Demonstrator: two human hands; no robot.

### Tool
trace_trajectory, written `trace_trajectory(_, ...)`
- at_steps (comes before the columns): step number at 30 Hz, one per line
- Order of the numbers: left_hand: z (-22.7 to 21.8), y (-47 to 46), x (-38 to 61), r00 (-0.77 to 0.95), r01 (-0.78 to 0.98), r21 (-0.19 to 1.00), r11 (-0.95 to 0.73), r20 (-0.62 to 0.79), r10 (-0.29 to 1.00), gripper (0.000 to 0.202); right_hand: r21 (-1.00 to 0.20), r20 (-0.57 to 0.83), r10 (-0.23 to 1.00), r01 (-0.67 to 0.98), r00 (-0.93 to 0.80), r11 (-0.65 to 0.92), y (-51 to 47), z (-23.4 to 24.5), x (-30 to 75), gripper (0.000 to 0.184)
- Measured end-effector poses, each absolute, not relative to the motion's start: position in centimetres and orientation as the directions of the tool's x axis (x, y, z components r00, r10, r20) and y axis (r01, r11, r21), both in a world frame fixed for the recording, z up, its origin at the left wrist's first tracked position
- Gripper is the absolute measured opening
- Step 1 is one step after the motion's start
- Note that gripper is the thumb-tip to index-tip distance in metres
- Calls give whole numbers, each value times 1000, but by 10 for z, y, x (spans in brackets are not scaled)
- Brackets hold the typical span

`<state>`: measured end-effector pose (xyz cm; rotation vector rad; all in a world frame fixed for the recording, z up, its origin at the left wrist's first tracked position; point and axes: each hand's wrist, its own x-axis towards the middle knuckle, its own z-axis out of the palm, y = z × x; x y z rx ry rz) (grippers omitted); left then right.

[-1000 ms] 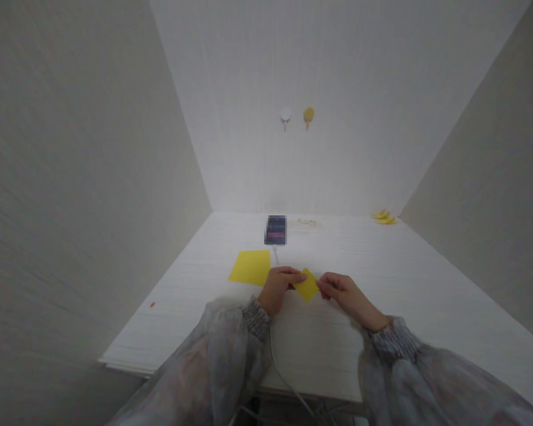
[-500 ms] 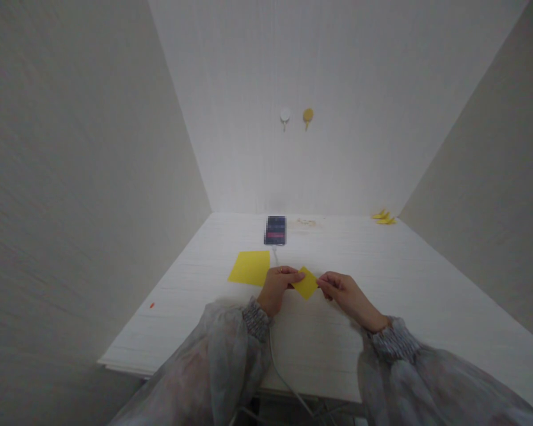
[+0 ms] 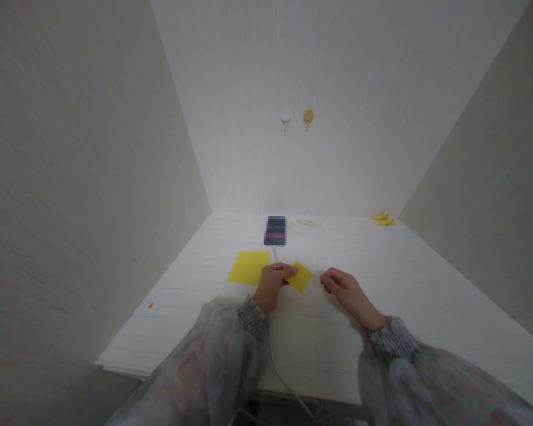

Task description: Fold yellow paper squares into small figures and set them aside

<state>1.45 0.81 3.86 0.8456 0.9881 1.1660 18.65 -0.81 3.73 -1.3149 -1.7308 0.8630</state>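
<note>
My left hand point(image 3: 272, 284) pinches a small square of yellow paper point(image 3: 300, 278) by its left corner, thumb on top, and holds it out to the right. Just right of that square, and apart from it, is my right hand point(image 3: 340, 290). Its fingers are curled and pressed together; whether anything is between them I cannot make out. A larger yellow sheet of paper point(image 3: 247, 266) lies flat on the white table, partly behind my left hand.
A dark phone-like device point(image 3: 275, 229), its screen blurred, lies behind my hands with a pale cable point(image 3: 275, 355) nearby. Folded yellow paper pieces point(image 3: 385, 219) sit in the back right corner. A small orange bit point(image 3: 150, 305) lies at left. Two hooks point(image 3: 308, 115) are on the back wall.
My left hand has moved slightly left and away from me with the yellow square. The right fingertips, earlier at the square's right corner, are now apart from it.
</note>
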Motion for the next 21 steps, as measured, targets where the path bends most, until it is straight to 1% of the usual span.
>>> trace_trajectory(4,37,7,16,135,-310,935,172,-136,981,20,-885,242,947,351,-211,304,-9,36,181,24)
trace_trajectory(6,36,5,18,166,-290,942,170,-126,978,21,-893,223,941,333,-253,301,-10,32,175,24)
trace_trajectory(8,34,3,19,199,-276,944,181,-128,972,23,-915,185,946,306,-265,264,-10,28,169,26)
trace_trajectory(11,34,2,19,248,-277,940,201,-132,960,25,-962,129,957,200,-259,183,-8,23,167,29)
trace_trajectory(15,37,3,15,341,-262,941,215,-119,932,31,-995,68,963,54,-261,85,-8,25,171,27)
trace_trajectory(17,39,3,14,406,-286,928,241,-110,907,36,-999,52,960,-4,-274,53,-9,27,174,27)
trace_trajectory(21,41,2,13,485,-325,909,261,-77,871,32,-997,20,951,-72,-307,-2,-12,30,175,27)
